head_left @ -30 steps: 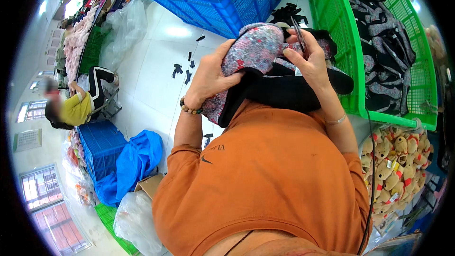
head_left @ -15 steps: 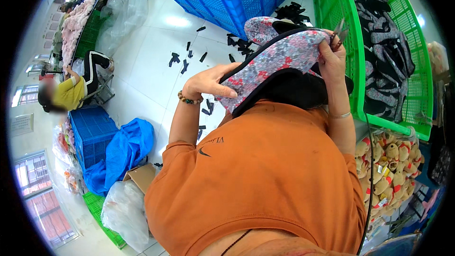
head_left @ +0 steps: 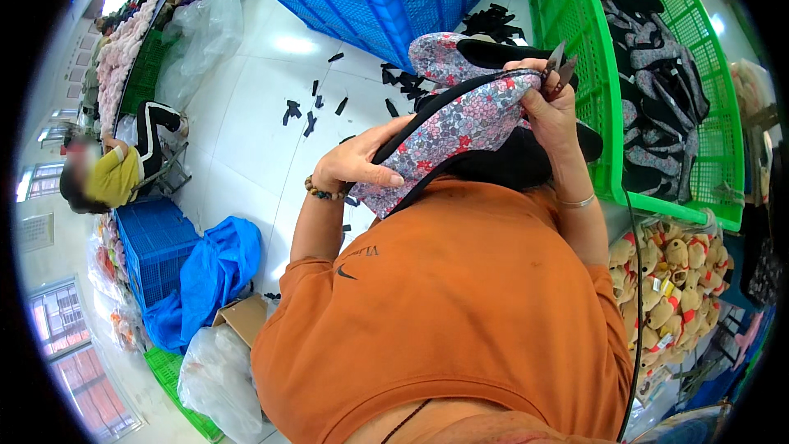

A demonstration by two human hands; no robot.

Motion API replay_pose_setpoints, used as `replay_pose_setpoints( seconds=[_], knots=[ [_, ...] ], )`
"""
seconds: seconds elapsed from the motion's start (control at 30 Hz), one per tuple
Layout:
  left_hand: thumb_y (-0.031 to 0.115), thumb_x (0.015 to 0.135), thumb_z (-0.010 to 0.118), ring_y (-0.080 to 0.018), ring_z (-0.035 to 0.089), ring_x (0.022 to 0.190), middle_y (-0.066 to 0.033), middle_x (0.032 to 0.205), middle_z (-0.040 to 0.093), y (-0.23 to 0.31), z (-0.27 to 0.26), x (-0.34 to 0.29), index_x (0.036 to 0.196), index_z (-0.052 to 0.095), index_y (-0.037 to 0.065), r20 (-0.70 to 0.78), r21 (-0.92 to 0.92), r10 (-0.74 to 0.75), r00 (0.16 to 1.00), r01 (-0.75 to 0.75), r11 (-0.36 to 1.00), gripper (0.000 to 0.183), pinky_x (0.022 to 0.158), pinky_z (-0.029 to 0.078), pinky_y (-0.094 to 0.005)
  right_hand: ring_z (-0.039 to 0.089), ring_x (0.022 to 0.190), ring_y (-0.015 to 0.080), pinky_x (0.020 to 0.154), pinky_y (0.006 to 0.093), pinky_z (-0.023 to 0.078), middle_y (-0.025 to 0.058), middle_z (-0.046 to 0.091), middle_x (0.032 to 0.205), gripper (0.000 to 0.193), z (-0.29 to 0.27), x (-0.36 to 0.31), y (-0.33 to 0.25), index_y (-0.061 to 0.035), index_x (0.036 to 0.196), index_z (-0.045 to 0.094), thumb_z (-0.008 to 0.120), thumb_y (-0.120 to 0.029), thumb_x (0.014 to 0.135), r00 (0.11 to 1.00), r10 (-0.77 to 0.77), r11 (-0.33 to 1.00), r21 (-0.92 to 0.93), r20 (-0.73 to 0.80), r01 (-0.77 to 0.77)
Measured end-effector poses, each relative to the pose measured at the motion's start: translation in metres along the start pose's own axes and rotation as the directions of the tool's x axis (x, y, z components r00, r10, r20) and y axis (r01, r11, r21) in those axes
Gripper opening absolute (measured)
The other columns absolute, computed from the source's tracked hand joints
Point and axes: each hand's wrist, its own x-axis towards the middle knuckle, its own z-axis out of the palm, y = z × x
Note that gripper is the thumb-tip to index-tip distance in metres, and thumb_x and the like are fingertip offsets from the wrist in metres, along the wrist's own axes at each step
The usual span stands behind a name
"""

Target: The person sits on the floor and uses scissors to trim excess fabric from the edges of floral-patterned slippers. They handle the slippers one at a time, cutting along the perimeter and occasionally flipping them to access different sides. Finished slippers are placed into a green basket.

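Observation:
A slipper (head_left: 468,127) with a grey, pink and red floral sole and black edging is held up in front of my orange shirt. My left hand (head_left: 362,160) is closed on its near left end, thumb on the floral face and fingers behind it. At the far right end my right hand (head_left: 552,111) pinches the slipper between thumb and fingers. Small scissors (head_left: 560,67) are also in my right hand, their blades pointing up past the fingers. Behind the held slipper lies another floral slipper (head_left: 436,59) with black lining, partly covered. Black cloth shows below, largely hidden.
A green crate (head_left: 612,148) full of grey and black slippers stands at right, above a heap of tan plush pieces (head_left: 670,279). Ahead is a blue crate (head_left: 394,8). Black scraps (head_left: 293,111) lie on the white floor. A seated person (head_left: 115,173) in yellow is at far left.
The slipper and both hands have shifted slightly down and left in the picture, along with the surroundings. The grip of both hands looks much the same, and the scissors stay in the right hand.

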Motion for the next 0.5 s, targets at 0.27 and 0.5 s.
replay_pose_setpoints(
  seconds=[0.27,0.5],
  knots=[
    [0.020,0.064,0.074,-0.0214,0.040,0.123,-0.0154,0.134,0.042,0.002,0.007,0.002,0.138,0.030,-0.005,-0.045,0.015,-0.026,0.999,0.027,1.000,0.089,0.105,0.028,-0.0320,0.059,0.085,0.0083,0.074,0.0218,0.050,0.0081,0.062,0.106,0.031,-0.001,0.001,-0.014,0.0011,0.111,0.058,0.067,-0.004,0.082,0.995,-0.029,0.979,-0.197,0.096,0.048],
    [0.020,0.061,0.074,-0.0224,0.048,0.116,-0.0153,0.128,0.049,0.019,0.020,0.004,0.136,0.037,-0.001,-0.167,0.266,-0.021,0.986,0.066,0.962,0.086,0.099,0.035,-0.0306,0.057,0.072,0.0095,0.063,0.0214,0.047,0.0069,0.063,0.105,0.038,0.002,0.007,-0.054,-0.0007,0.110,0.060,0.072,-0.002,0.074,0.963,-0.130,0.803,-0.545,0.235,0.241]
  ],
)
